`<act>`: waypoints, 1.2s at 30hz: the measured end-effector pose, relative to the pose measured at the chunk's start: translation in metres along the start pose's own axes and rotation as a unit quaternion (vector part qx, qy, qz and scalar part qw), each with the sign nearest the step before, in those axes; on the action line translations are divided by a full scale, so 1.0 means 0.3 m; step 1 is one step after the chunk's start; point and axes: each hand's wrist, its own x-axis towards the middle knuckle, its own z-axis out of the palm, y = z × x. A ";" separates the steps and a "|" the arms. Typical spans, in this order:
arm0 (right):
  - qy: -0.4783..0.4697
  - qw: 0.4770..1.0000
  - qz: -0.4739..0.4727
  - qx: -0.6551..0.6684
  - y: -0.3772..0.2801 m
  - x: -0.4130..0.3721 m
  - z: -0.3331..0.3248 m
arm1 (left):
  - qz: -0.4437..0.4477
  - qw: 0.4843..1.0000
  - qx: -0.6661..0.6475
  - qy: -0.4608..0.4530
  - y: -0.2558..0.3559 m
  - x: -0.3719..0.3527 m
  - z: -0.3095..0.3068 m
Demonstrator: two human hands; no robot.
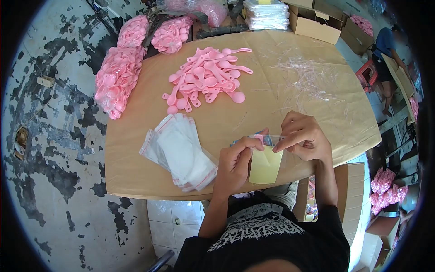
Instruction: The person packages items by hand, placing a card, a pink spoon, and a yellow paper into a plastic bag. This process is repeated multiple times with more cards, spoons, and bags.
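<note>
While pink spoons (208,75) lie beyond it on the counter (136,172), our left hand (233,163) and right hand (302,136) both pinch the top of a small bag (266,167).

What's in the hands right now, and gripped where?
A clear bag, pinched at its top edge by both the left hand and the right hand.

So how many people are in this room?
2. One is the camera wearer, whose left hand and right hand hold a small bag at the table edge. Another person in blue is far right, beside cardboard boxes. Others may be hidden.
</note>
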 end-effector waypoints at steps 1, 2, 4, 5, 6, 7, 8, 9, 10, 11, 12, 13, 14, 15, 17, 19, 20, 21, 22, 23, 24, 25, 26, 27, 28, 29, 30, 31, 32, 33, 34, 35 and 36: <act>-0.004 1.000 0.004 -0.007 -0.001 -0.002 -0.001 | -0.032 0.999 -0.028 -0.006 0.002 -0.006 -0.004; -0.002 1.000 0.007 -0.012 -0.002 -0.002 0.000 | -0.058 0.993 -0.099 -0.004 0.005 -0.009 -0.003; 0.001 1.000 0.016 -0.020 -0.004 -0.004 0.005 | -0.042 0.989 -0.143 -0.004 0.002 -0.005 0.004; 0.000 1.000 0.006 -0.028 -0.002 -0.005 0.001 | 0.000 0.993 -0.117 -0.006 -0.007 0.008 0.017; -0.001 0.999 -0.004 -0.035 0.004 -0.004 -0.005 | 0.017 0.994 -0.111 -0.007 -0.011 0.010 0.023; -0.002 0.999 -0.015 -0.043 0.008 -0.007 -0.010 | 0.034 0.994 -0.105 -0.008 -0.015 0.011 0.029; 0.040 0.999 0.027 -0.010 0.013 -0.018 -0.009 | 0.025 0.992 -0.120 -0.008 -0.015 0.009 0.031; 0.083 0.994 0.068 0.023 0.018 -0.030 -0.003 | 0.023 0.991 -0.128 -0.014 -0.019 0.007 0.031; 0.124 0.985 0.108 0.056 0.013 -0.033 0.005 | 0.021 0.990 -0.135 -0.021 -0.023 0.005 0.031; 0.118 0.977 0.156 0.084 -0.012 -0.037 0.011 | 0.024 0.990 -0.136 -0.034 -0.034 0.002 0.028; 0.112 0.966 0.204 0.112 -0.070 -0.026 0.017 | 0.028 0.992 -0.115 -0.047 -0.036 -0.001 0.028; 0.105 0.952 0.251 0.138 -0.109 -0.027 0.027 | 0.033 0.993 -0.094 -0.060 -0.038 -0.005 0.028; 0.108 0.949 0.265 0.136 -0.119 -0.046 0.037 | 0.037 0.995 -0.050 -0.074 -0.032 -0.013 0.030; 0.111 0.945 0.278 0.135 -0.121 -0.073 0.044 | 0.053 0.994 -0.001 -0.093 -0.009 -0.028 0.026; 0.142 0.948 0.262 0.111 -0.113 -0.179 0.025 | 0.099 0.981 0.101 -0.129 0.071 -0.081 0.001; 0.211 0.946 0.217 0.117 -0.062 -0.461 -0.059 | 0.088 0.962 0.079 -0.245 0.089 -0.177 -0.112; 0.307 0.924 0.175 0.143 -0.068 -0.577 -0.062 | 0.043 0.939 0.001 -0.341 0.059 -0.244 -0.201; 0.305 0.915 0.225 0.136 -0.084 -0.751 -0.111 | -0.032 0.923 -0.034 -0.382 0.034 -0.307 -0.273; 0.334 0.906 0.238 0.104 -0.097 -0.884 -0.145 | -0.105 0.898 -0.067 -0.421 -0.007 -0.375 -0.341; 0.378 0.868 0.293 0.136 -0.102 -1.016 -0.151 | -0.228 0.891 -0.069 -0.385 -0.106 -0.481 -0.422; 0.424 0.821 0.342 0.171 -0.108 -1.142 -0.157 | -0.352 0.868 -0.071 -0.344 -0.238 -0.607 -0.496; 0.466 0.777 0.377 0.191 -0.096 -1.275 -0.142 | -0.474 0.844 -0.052 -0.247 -0.369 -0.716 -0.550; 0.513 0.730 0.406 0.198 -0.067 -1.409 -0.092 | -0.583 0.799 -0.030 -0.145 -0.513 -0.826 -0.606; 0.566 0.672 0.434 0.201 -0.026 -1.558 -0.024 | -0.659 0.748 0.028 -0.073 -0.663 -0.954 -0.666; 0.624 0.600 0.461 0.194 0.026 -1.706 0.064 | -0.722 0.688 0.075 0.014 -0.808 -1.076 -0.723; 0.683 0.516 0.486 0.174 0.084 -1.854 0.166 | -0.656 0.693 0.299 -0.017 -1.045 -1.295 -0.795; 0.735 0.427 0.505 0.146 0.136 -1.980 0.268 | -0.588 0.620 0.518 -0.028 -1.152 -1.396 -0.813; 0.777 0.342 0.515 0.116 0.174 -2.086 0.369 | -0.581 0.618 0.529 0.017 -1.258 -1.493 -0.801; 0.798 0.278 0.527 0.086 0.197 -2.160 0.452 | -0.581 0.657 0.476 0.056 -1.260 -1.492 -0.742; 0.802 0.235 0.545 0.064 0.202 -2.185 0.513 | -0.579 0.685 0.431 0.097 -1.259 -1.488 -0.676; 0.800 0.207 0.561 0.046 0.217 -2.205 0.571 | -0.566 0.707 0.407 0.114 -1.257 -1.483 -0.627; 0.730 0.271 0.625 0.046 0.197 -2.209 0.602 | -0.552 0.730 0.381 0.132 -1.247 -1.466 -0.577; 0.727 0.293 0.620 0.027 0.214 -2.191 0.621 | -0.536 0.751 0.358 0.144 -1.236 -1.461 -0.530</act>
